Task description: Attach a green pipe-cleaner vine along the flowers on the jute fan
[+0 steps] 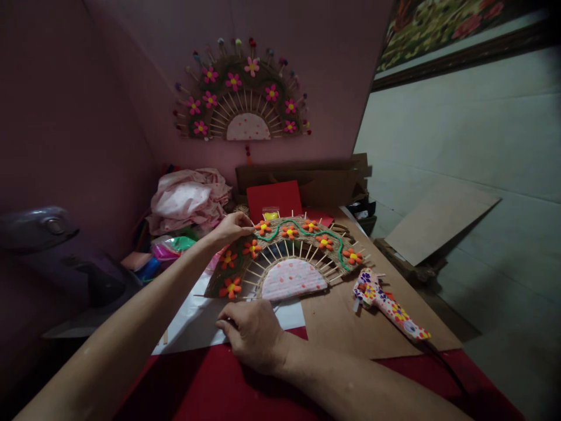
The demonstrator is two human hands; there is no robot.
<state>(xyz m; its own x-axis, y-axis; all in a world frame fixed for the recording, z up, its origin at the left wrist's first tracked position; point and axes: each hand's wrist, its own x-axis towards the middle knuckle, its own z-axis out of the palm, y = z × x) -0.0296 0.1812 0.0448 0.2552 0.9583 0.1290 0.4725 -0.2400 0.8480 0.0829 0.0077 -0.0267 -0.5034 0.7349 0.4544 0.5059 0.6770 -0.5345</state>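
A half-round fan decoration (298,248) stands tilted on the table, with orange felt-like flowers, a wavy green cord, thin sticks and a dotted pale half-disc (294,278) at its base. My left hand (237,228) pinches its upper left rim. Just in front of the lower left edge is my right hand (256,334), fingers curled together; whatever they may hold is hidden. To the right of the fan lies a flower-patterned glue gun (390,307), its cord running off toward the front.
Brown cardboard (342,327) and white paper (193,327) cover part of the red tabletop (197,386). Behind are bundled pink cloth (188,199), a red sheet (274,197) and bagged materials (173,245). A similar fan (245,96) hangs on the wall. A sewing machine (39,228) stands left.
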